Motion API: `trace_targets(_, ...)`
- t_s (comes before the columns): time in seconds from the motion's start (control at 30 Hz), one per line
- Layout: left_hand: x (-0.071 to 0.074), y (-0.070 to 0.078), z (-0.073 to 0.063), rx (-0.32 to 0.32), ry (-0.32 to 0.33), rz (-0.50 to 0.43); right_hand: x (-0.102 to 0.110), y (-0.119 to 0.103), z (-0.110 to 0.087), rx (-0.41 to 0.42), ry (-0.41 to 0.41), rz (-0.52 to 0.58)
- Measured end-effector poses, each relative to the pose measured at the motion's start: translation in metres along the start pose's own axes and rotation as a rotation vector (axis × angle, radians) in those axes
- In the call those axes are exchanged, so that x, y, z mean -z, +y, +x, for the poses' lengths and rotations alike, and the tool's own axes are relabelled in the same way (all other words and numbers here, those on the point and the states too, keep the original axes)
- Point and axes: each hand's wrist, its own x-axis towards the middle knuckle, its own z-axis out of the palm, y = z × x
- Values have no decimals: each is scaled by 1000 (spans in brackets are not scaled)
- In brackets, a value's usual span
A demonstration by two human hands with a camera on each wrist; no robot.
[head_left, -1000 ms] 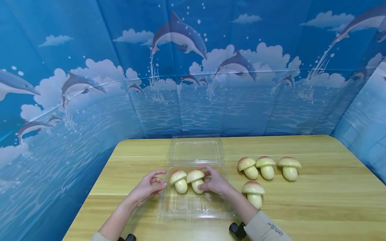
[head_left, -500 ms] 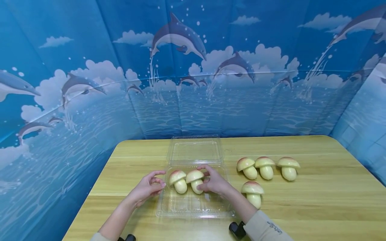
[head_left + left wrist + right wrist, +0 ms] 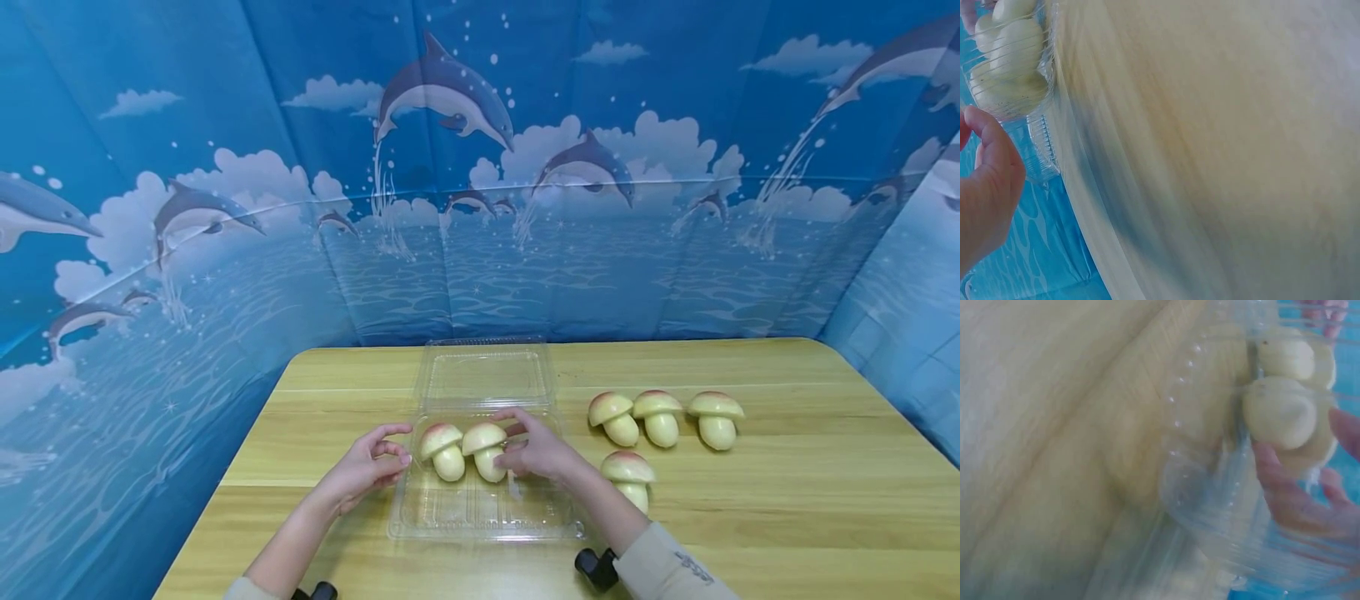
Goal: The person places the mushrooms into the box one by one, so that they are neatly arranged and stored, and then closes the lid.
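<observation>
Two cream toy mushrooms with pinkish cap tops, a left one (image 3: 446,452) and a right one (image 3: 486,452), lie side by side in a clear plastic clamshell box (image 3: 480,532). My right hand (image 3: 542,450) is spread beside the right mushroom, thumb at its stem and index finger near its cap. In the right wrist view, a fingertip (image 3: 1266,453) lies close to a pale stem; contact is hard to tell through the plastic. Loosely bent, my left hand (image 3: 367,468) stays at the box's left rim and holds nothing; whether it touches the rim cannot be told.
The box's lid (image 3: 487,373) lies folded back. Right of the box, several more toy mushrooms rest on the wooden table (image 3: 787,517), three in a back row with one mushroom (image 3: 660,417) in its middle, another mushroom (image 3: 628,471) nearer. A dolphin-print curtain (image 3: 480,275) stands behind.
My right hand has eased slightly right, its fingers loosening from the right mushroom, which stays in the box. The left hand has not visibly moved.
</observation>
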Motion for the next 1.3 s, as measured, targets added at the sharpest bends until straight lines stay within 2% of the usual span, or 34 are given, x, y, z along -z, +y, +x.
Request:
trace_targets(0.17,1,-1,0,7,3,-3,8,-5,-6,35,-26,-13)
trace_targets(0.37,2,0,0,20,12,-5,27,-14,-16,71,-71,28)
trace_targets(0.5,2,0,0,19,12,-1,38,-20,-24,79,-70,54)
trace_targets(0.9,2,-1,0,14,17,2,62,-24,-48,109,-49,38)
trace_targets(1.3,1,-3,2,7,7,-9,90,-16,-64,90,16,-6)
